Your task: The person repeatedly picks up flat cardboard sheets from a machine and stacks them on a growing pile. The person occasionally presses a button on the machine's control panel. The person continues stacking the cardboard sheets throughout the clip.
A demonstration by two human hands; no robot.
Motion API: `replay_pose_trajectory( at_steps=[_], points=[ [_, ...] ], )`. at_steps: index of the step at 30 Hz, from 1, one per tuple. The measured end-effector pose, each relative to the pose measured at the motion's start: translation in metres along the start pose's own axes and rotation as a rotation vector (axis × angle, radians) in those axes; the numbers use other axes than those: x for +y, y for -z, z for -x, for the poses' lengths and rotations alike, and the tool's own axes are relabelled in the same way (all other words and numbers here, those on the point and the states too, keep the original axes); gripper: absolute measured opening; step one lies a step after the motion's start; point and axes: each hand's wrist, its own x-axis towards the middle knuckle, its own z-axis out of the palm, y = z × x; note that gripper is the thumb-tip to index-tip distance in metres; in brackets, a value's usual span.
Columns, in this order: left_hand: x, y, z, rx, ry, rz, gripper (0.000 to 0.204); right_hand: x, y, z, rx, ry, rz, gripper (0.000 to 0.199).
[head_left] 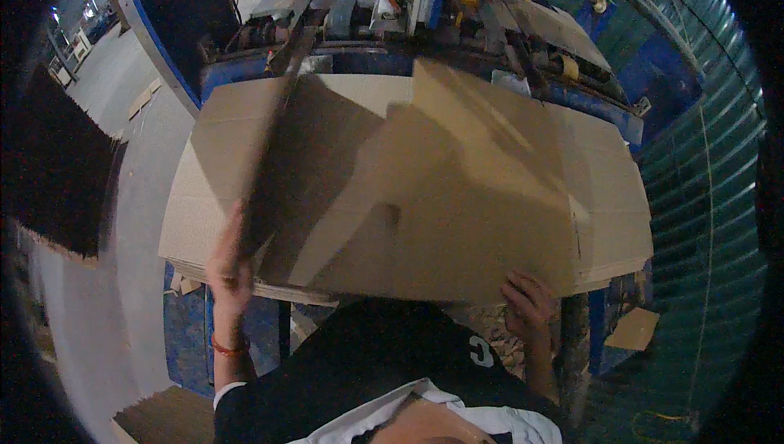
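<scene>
A brown cardboard sheet (457, 207) lies tilted over a stack of flat cardboard sheets (612, 215), its left panel standing up on edge and smeared by motion. My left hand (230, 268), a little blurred, is closed on the near end of that raised panel; an orange-red band circles the wrist. At the sheet's near right edge, my right hand (529, 298) grips with its fingers curled on the top face. The thumb there is hard to make out. Shadows fall across the middle of the sheet.
Beyond the stack stands a blue machine (351, 60) with rollers and belts. Another cardboard stack (61, 166) rises at the far left, and one more (167, 415) sits low by my left. A loose cardboard piece (633, 328) lies at right, near a green corrugated wall (694, 223).
</scene>
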Motion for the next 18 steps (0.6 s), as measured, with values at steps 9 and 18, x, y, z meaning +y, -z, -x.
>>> replay_pose_trajectory(
  at_steps=[9,18],
  points=[
    [0.016,-0.042,-0.025,-0.65,-0.296,-0.501,0.052,0.016,-0.023,-0.031,-0.324,-0.011,-0.123,0.04],
    [-0.011,-0.063,-0.068,-0.506,-0.382,-0.451,0.048,0.078,-0.039,-0.098,-0.344,-0.044,0.128,0.057]
  ],
)
